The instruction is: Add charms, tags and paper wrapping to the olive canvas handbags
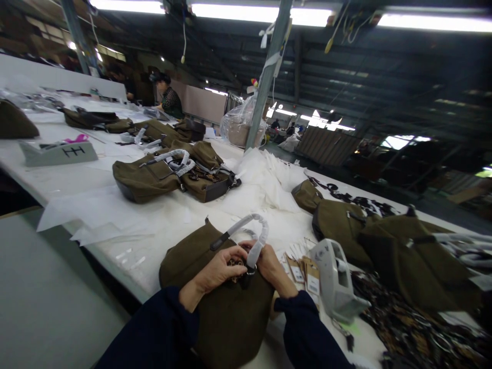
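Closest in, the left hand (220, 267) and right hand (272, 269) curl narrowly around a small metal ring (250, 270) at the foot of a foam-wrapped handle (255, 230), their fingers partly hiding the fittings. Beneath them, an olive bag (226, 328) lies flat near the edge of the white tabletop (115, 251); a hard tug could drag it over that edge. Just right of it sit kraft tags (305, 271) and a grey dispenser (334, 274), which a careless elbow could knock aside, scattering the tags into a heap of dark straps (407, 318). Beyond, more olive bags (148, 177) lie among white wrapping sheets (261, 184), and a co-worker (171, 100) stands at the far end.
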`<state>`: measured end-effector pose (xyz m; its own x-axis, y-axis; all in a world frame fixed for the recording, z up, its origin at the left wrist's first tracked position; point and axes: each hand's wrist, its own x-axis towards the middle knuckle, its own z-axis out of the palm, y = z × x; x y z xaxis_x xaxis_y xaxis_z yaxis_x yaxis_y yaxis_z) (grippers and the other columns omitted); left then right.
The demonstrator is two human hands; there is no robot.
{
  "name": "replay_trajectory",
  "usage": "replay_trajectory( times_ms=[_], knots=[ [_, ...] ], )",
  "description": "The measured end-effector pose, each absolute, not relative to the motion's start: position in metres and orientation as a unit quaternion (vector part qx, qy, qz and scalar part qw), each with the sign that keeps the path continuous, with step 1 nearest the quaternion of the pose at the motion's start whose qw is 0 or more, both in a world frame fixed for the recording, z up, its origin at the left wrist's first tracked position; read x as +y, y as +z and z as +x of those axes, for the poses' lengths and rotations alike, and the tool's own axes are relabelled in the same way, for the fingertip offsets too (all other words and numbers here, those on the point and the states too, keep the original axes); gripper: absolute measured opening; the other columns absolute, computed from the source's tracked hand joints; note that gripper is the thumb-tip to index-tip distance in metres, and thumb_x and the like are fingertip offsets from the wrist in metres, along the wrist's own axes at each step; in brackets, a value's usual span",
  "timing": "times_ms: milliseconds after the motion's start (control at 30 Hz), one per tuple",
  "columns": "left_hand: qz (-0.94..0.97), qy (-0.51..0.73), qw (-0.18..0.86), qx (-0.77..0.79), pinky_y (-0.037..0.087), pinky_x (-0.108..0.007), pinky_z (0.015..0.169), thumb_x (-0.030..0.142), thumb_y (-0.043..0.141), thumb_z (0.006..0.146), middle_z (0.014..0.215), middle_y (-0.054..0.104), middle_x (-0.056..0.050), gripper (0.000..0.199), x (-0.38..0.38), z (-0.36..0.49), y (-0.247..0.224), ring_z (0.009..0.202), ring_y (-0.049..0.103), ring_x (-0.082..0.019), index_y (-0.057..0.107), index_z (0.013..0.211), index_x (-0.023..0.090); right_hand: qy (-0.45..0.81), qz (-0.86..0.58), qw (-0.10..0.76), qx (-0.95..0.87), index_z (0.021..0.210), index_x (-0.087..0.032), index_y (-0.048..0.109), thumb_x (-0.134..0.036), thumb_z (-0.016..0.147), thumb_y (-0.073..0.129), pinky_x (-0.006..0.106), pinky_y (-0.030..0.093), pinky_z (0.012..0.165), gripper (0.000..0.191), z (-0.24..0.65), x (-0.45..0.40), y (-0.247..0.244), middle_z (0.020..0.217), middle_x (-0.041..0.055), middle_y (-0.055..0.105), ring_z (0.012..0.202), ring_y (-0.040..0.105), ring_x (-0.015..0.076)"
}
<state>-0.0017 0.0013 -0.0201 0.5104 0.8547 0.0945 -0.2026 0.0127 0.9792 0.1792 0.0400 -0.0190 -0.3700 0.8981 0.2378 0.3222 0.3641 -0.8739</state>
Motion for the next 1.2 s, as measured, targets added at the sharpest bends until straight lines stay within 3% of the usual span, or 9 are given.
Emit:
replay_trajectory(
  times_ms=[167,333,533,633,733,900,1033,1200],
  knots=[
    [0.584,0.432,0.613,0.312,0.039,-0.019,0.051,0.022,0.067,0.079,0.082,0.060,0.003,0.041,0.001,0.003,-0.029,0.056,0.051,-0.007,0.047,0.115,0.022,0.471,-0.416,0.401,-0.666,0.096,-0.022,0.076,-0.034,0.081,0.062,0.034,0.049,0.075,0.023,0.172,0.039,-0.005,0.089,0.0039,0.073,0.083,0.065,0.0218],
    [0.598,0.456,0.558,0.351,0.043,-0.022,0.058,0.018,0.065,0.079,0.085,0.062,0.002,0.056,0.002,0.007,-0.033,0.065,0.057,-0.011,0.041,0.130,0.023,0.567,-0.399,0.429,-0.579,0.111,-0.022,0.068,-0.034,0.082,0.065,0.034,0.049,0.079,0.031,0.183,0.024,0.002,0.090,0.0031,0.072,0.082,0.065,0.0203],
    [0.708,0.439,0.296,0.468,0.043,-0.032,0.077,0.024,0.065,0.082,0.088,0.063,-0.003,0.019,-0.004,0.009,-0.029,0.085,0.056,-0.020,0.067,0.101,0.022,0.602,-0.391,0.455,-0.528,0.109,-0.023,0.065,-0.034,0.083,0.065,0.034,0.047,0.086,0.028,0.190,0.003,0.005,0.101,0.0043,0.070,0.091,0.063,0.0202],
    [0.752,0.407,0.156,0.494,0.040,-0.037,0.085,0.031,0.068,0.082,0.096,0.062,-0.006,0.009,-0.009,0.009,-0.022,0.095,0.052,-0.025,0.068,0.084,0.022,0.562,-0.420,0.477,-0.529,0.101,-0.021,0.065,-0.044,0.086,0.061,0.031,0.048,0.078,0.027,0.189,0.002,0.000,0.097,0.0045,0.070,0.086,0.063,0.0191],
    [0.791,0.365,0.101,0.481,0.038,-0.039,0.088,0.033,0.066,0.084,0.097,0.062,-0.007,0.014,-0.014,0.011,-0.010,0.097,0.051,-0.026,0.062,0.080,0.021,0.510,-0.473,0.498,-0.518,0.093,-0.019,0.065,-0.051,0.083,0.062,0.028,0.047,0.069,0.034,0.188,0.007,-0.011,0.084,0.0034,0.068,0.076,0.060,0.0178],
    [0.828,0.265,0.102,0.483,0.036,-0.036,0.078,0.040,0.061,0.087,0.075,0.060,-0.006,0.019,-0.019,0.013,0.012,0.079,0.054,-0.026,0.059,0.080,0.021,0.486,-0.503,0.530,-0.480,0.090,-0.017,0.065,-0.054,0.081,0.060,0.025,0.043,0.061,0.038,0.192,0.012,-0.029,0.076,0.0017,0.063,0.069,0.054,0.0160],
    [0.816,0.198,0.249,0.483,0.033,-0.031,0.066,0.037,0.056,0.088,0.074,0.063,-0.004,0.016,-0.017,0.013,0.018,0.072,0.057,-0.023,0.057,0.081,0.022,0.462,-0.507,0.550,-0.476,0.081,-0.017,0.061,-0.049,0.081,0.060,0.024,0.039,0.057,0.031,0.189,0.012,-0.034,0.070,-0.0017,0.056,0.064,0.049,0.0137],
    [0.780,0.218,0.346,0.474,0.036,-0.029,0.067,0.024,0.053,0.082,0.077,0.064,-0.003,0.005,-0.009,0.018,0.009,0.075,0.058,-0.020,0.055,0.080,0.020,0.460,-0.510,0.557,-0.467,0.080,-0.017,0.061,-0.046,0.080,0.061,0.024,0.035,0.053,0.030,0.183,0.013,-0.036,0.067,-0.0028,0.054,0.059,0.044,0.0119]
  ],
)
